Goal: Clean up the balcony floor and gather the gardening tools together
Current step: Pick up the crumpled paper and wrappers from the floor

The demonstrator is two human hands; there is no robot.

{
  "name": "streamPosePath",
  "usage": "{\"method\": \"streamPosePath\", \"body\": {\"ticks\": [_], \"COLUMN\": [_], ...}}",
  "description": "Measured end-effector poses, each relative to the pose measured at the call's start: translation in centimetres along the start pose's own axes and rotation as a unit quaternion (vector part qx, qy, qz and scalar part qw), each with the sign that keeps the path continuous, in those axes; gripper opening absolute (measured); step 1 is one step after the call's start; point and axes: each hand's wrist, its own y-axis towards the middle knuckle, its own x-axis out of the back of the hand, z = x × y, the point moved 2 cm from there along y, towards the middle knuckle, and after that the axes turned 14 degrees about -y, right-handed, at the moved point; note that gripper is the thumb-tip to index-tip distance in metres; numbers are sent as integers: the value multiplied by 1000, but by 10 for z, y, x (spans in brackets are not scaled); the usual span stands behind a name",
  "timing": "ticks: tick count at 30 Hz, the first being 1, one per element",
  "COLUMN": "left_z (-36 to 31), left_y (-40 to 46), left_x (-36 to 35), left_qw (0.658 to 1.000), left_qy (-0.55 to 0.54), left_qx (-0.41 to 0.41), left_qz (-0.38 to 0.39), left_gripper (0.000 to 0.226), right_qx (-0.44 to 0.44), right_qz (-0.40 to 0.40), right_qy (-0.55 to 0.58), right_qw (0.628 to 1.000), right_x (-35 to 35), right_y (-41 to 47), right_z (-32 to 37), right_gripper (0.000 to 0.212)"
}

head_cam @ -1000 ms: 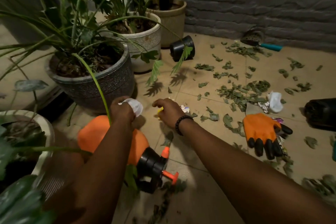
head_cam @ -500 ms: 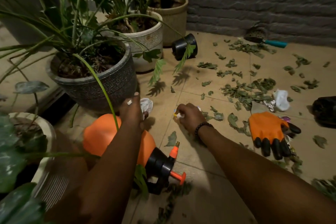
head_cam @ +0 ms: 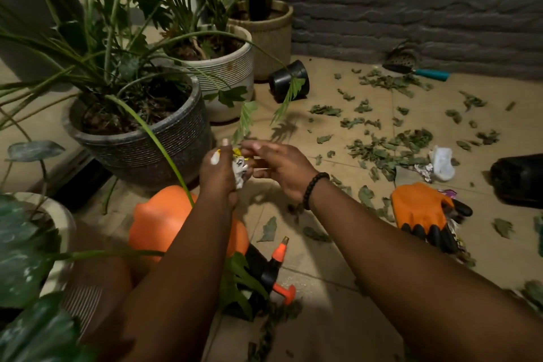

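- The left hand [head_cam: 219,173] is at the centre of the frame, raised off the floor, fingers curled round a wad of crumpled white paper [head_cam: 239,172] with a bit of yellow in it.
- The right hand [head_cam: 279,166] is just beside it, touching the wad; its fingers are loose and spread, and I cannot tell whether the fingertips pinch the yellow scrap or only touch it. A black bead bracelet [head_cam: 314,189] sits on that wrist.
- Below the hands, lower centre, an orange sprayer [head_cam: 164,220] lies on its side on the tiles, its black pump head and orange nozzle pointing right.
- At the right of the frame an orange glove [head_cam: 420,211] with black fingertips lies flat, on top of some printed wrappers.
- Just above the glove there is a white crumpled piece [head_cam: 442,160] and a scrap of foil.
- Dry green leaves [head_cam: 385,150] are scattered over the floor [head_cam: 338,317] from centre to upper right.
- In the upper right, against the grey wall, a trowel [head_cam: 411,66] with a teal handle lies on the tiles.
- A small black pot [head_cam: 289,81] lies tipped on its side at upper centre, near the planters.
- At the right edge a dark object [head_cam: 517,181] is cut off; I cannot tell what it is.
- Three planted pots fill the upper left: a grey pot [head_cam: 141,144] nearest, a white pot [head_cam: 229,73] behind it, a tan pot [head_cam: 270,35] furthest.
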Motion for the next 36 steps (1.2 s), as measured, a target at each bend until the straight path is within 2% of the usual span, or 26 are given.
{"method": "streamPosePath", "body": {"ticks": [1, 2, 3, 4, 5, 6, 7, 9, 10, 12, 15, 16, 18, 21, 22, 24, 25, 29, 31, 33, 34, 36], "left_z": [1, -1, -2, -4, -5, -6, -7, -10, -11, -10, -4, -3, -1, 3, 3, 4, 3, -1, -6, -13, -16, -24], "left_y": [4, 5, 7, 6, 7, 7, 6, 5, 4, 2, 0, -3, -7, -10, -13, -19, -21, -33, -42, -54, -59, -68], "left_x": [6, 10, 13, 13, 13, 12, 10, 9, 8, 8, 9, 7, 2, -5, -8, -17, -21, -38, -49, -61, -66, -74], "left_qw": [1000, 999, 998, 999, 999, 999, 999, 1000, 1000, 1000, 1000, 999, 999, 999, 998, 998, 998, 996, 995, 992, 987, 975], "left_qy": [-5, -1, 4, 3, 2, 5, 10, 10, 7, 8, 28, 34, 41, 44, 44, 43, 42, 58, 42, 5, -8, -15], "left_qx": [-9, -15, -15, -11, -10, -10, -11, -7, -1, 9, 4, 6, 16, 33, 37, 48, 53, 60, 61, 95, 123, 166], "left_qz": [-30, -50, -55, -48, -40, -35, -31, -21, -12, -2, -10, -9, -2, 1, 2, 9, 16, 40, 59, 86, 100, 145], "left_gripper": [22, 18, 16, 14, 14, 14, 14, 15, 15, 15, 18, 19, 17, 15, 16, 13, 11, 3, 8, 25, 42, 77], "right_qx": [-30, -55, -76, -89, -95, -101, -111, -130, -125, -75, -9, -5, -12, -46, -58, -73, -67, -4, 35, 44, 41, 37], "right_qz": [-45, -118, -184, -209, -190, -146, -94, -12, 2, -21, -76, -98, -159, -259, -282, -286, -279, -277, -268, -251, -250, -269], "right_qy": [40, -10, -157, -352, -497, -585, -636, -674, -689, -737, -753, -742, -668, -416, -321, -160, -124, -208, -212, -223, -244, -294], "right_qw": [998, 991, 967, 908, 841, 791, 758, 727, 714, 672, 653, 663, 727, 871, 902, 942, 950, 938, 939, 941, 936, 916], "right_x": [8, 20, 34, 47, 57, 64, 69, 70, 70, 65, 63, 64, 68, 72, 71, 68, 66, 52, 46, 37, 32, 27], "right_y": [2, 7, 11, 13, 16, 17, 16, 9, 4, -3, -9, -11, -12, -17, -19, -22, -24, -37, -43, -48, -50, -51], "right_z": [-4, -12, -23, -35, -51, -68, -84, -107, -113, -112, -99, -92, -74, -34, -20, 3, 12, 49, 65, 74, 75, 72], "right_gripper": [26, 24, 23, 26, 32, 38, 43, 46, 44, 36, 28, 27, 21, 1, 5, 6, 6, 14, 15, 11, 8, 19]}}
